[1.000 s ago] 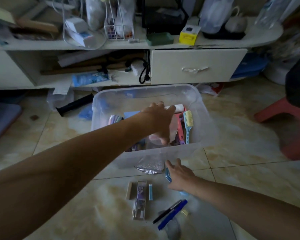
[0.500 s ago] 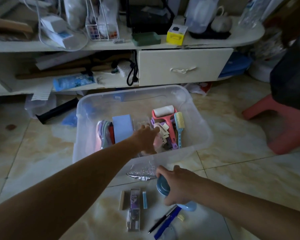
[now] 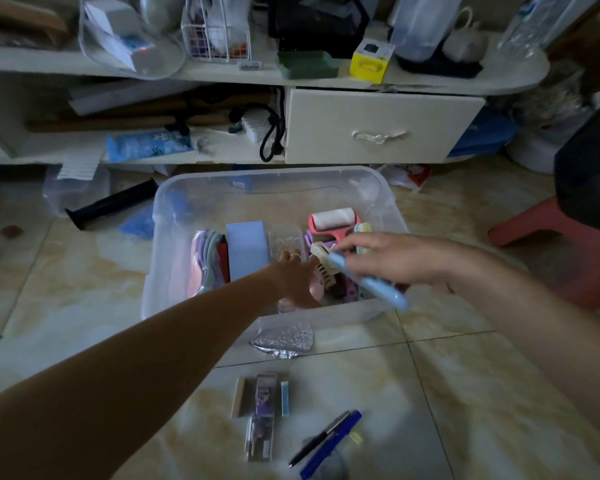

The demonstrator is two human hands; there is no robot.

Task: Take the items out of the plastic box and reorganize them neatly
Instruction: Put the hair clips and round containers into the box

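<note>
A clear plastic box (image 3: 274,174) stands on the tiled floor. Inside are a pink lint roller (image 3: 331,220), a light-blue block (image 3: 246,247), a stack of pastel pieces (image 3: 205,258), a beige hair clip (image 3: 324,268) and a small brush (image 3: 362,233). My left hand (image 3: 295,282) reaches down among these items, fingers on a pink thing; its grip is hidden. My right hand (image 3: 388,258) hovers over the box's front right corner, holding a blurred light-blue handled item (image 3: 374,287). On the floor in front lie a silver pouch (image 3: 284,339), a purple case (image 3: 262,414) and two pens (image 3: 326,441).
A low white shelf unit with a drawer (image 3: 378,133) and much clutter stands just behind the box. A red stool (image 3: 551,244) is at the right. A black tube (image 3: 111,204) lies left of the box. Small erasers (image 3: 238,396) sit beside the purple case.
My right hand picked the light-blue item up off the floor and raised it over the box's front right corner. My left hand shifted nearer the front among the items.
</note>
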